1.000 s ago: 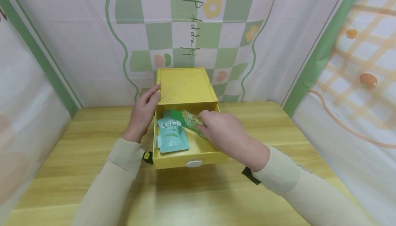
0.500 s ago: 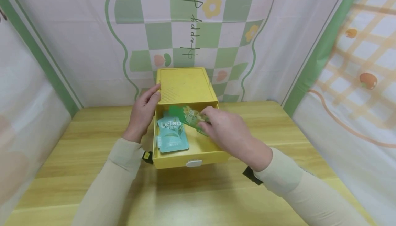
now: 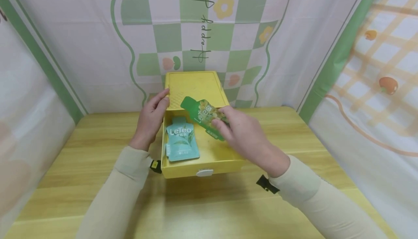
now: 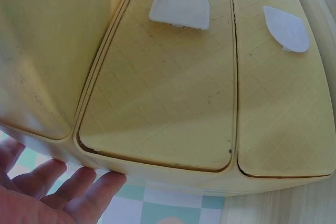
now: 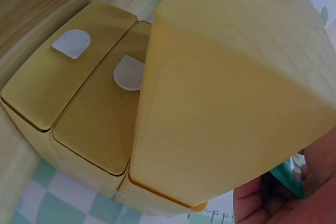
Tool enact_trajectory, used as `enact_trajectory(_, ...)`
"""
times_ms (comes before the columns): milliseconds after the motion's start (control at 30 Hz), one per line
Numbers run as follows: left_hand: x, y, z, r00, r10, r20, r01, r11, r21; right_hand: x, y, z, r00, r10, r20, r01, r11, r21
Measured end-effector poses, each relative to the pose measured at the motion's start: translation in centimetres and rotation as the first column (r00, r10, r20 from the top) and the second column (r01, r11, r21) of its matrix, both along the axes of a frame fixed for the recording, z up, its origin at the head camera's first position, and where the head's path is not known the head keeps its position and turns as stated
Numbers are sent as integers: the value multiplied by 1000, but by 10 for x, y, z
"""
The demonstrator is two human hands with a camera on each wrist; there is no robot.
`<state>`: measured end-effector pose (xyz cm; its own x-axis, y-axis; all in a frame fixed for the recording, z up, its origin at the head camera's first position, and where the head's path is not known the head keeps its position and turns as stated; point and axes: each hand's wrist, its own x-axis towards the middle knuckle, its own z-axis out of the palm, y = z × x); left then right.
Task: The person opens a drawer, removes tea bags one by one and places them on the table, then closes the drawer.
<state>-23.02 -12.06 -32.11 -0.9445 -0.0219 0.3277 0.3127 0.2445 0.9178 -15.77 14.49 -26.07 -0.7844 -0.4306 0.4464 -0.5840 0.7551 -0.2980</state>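
Note:
A yellow drawer cabinet (image 3: 196, 86) has its top drawer (image 3: 183, 171) pulled out. My left hand (image 3: 151, 119) rests against the cabinet's left side, and its fingers (image 4: 107, 190) lie straight along that wall in the left wrist view. A green LeTea pouch (image 3: 199, 112) is pinched between the thumb and fingers of my right hand (image 3: 248, 139), held tilted above the drawer. Only a sliver of that pouch (image 5: 290, 177) shows in the right wrist view. Inside the drawer, on the left, a light-blue LeTea pouch (image 3: 183, 146) lies flat.
Two lower drawers (image 4: 163, 87) with white handles (image 4: 181, 8) are closed. The cabinet stands on a wood-grain table (image 3: 98, 148), against a green-and-white checked cloth (image 3: 166, 37). Cloth also hangs at both sides.
My right hand has lifted the green pouch up out of the drawer, uncovering more of the light-blue pouch. My left hand and the drawer stay where they were.

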Motion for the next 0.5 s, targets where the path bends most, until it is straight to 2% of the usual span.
enact_trajectory(200,-1,0,0,1000,-6,0,6,1000,-1,-3,5,2,996,-27,80,36,993,-112)
enact_trajectory(500,0,0,0,1000,-11,-6,11,1000,0,-13,17,4,980,-46,194,97,959,-265)
